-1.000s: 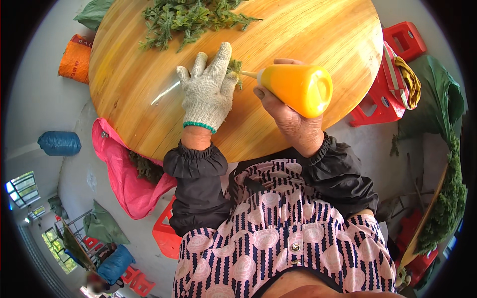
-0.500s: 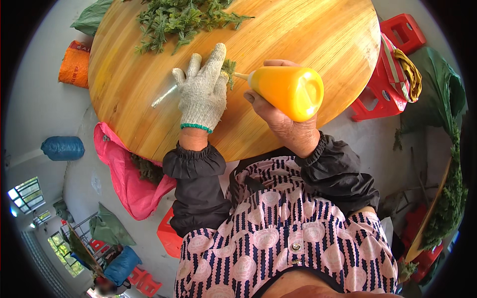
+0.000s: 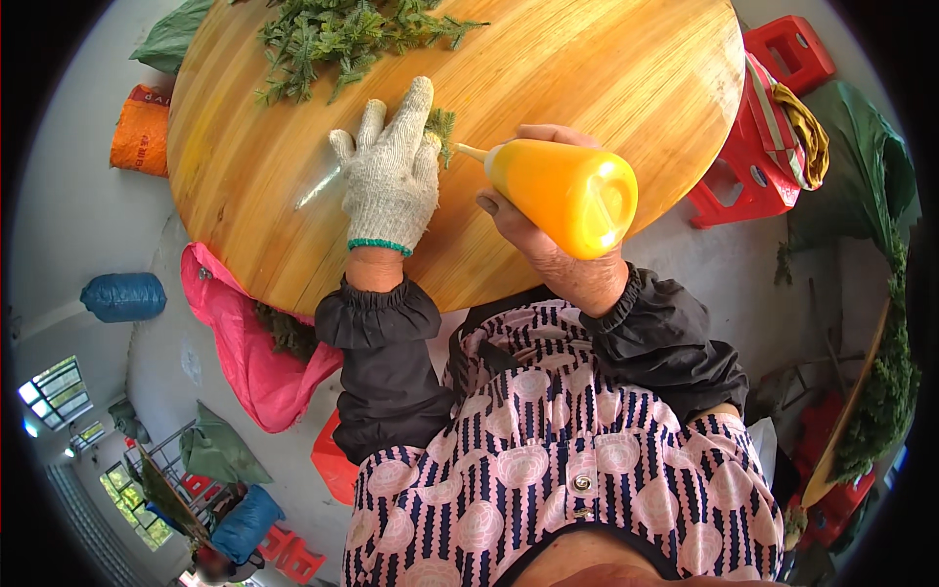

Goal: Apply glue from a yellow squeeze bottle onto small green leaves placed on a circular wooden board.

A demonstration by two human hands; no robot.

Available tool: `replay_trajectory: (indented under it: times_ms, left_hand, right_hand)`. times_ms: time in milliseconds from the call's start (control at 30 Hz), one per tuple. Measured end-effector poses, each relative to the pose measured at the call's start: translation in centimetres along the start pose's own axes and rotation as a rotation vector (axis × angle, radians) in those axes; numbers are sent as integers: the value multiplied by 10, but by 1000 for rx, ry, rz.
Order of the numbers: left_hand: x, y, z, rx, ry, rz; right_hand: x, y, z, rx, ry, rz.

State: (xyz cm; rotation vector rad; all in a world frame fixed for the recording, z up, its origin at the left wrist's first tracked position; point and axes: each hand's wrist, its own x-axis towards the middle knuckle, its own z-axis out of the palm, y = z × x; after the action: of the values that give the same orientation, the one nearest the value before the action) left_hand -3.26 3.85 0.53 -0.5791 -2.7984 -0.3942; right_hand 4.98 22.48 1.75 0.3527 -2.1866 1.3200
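Two hands work over the bench (image 3: pixel 587 68) in the head view. Gloved left grip (image 3: pixel 391 186) looks pinched on a small sprig (image 3: pixel 443 129), likely steadying it. Bare right grip (image 3: pixel 553 252), clamped around a yellow bottle (image 3: pixel 567 191), tips it left, presumably aiming its nozzle (image 3: pixel 471 153) sprigward. Greenery pile (image 3: pixel 342 44): far left.

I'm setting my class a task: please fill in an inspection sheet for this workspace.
Surface: round wooden table, glossy.
Job's things: yellow bottle, nozzle aimed at a small green sprig, contact unclear; heap of greenery towards the far side.
Clutter: pale streak beside the glove; strip or reflection, cannot tell.
Grips: gloved left grip has the sprig at its thumb, pinch unclear; bare right grip holds the bottle.
Cables: nothing seen.
Surroundings: red stools, pink sack, orange sack, blue bundle.
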Motion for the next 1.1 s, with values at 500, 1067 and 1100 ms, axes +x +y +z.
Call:
replay_trajectory:
  times_ms: [500, 1067, 1100]
  left_hand:
    - [2, -3, 6, -14, 73, 29]
    - [-62, -14, -58, -437, 597, -209]
    - [-76, -8, -75, -737, 682, -416]
  right_hand:
    - [-5, 6, -3, -118, -10, -121]
    - [6, 53, -42, 850, 380, 470]
    - [8, 57, -44, 835, 398, 452]
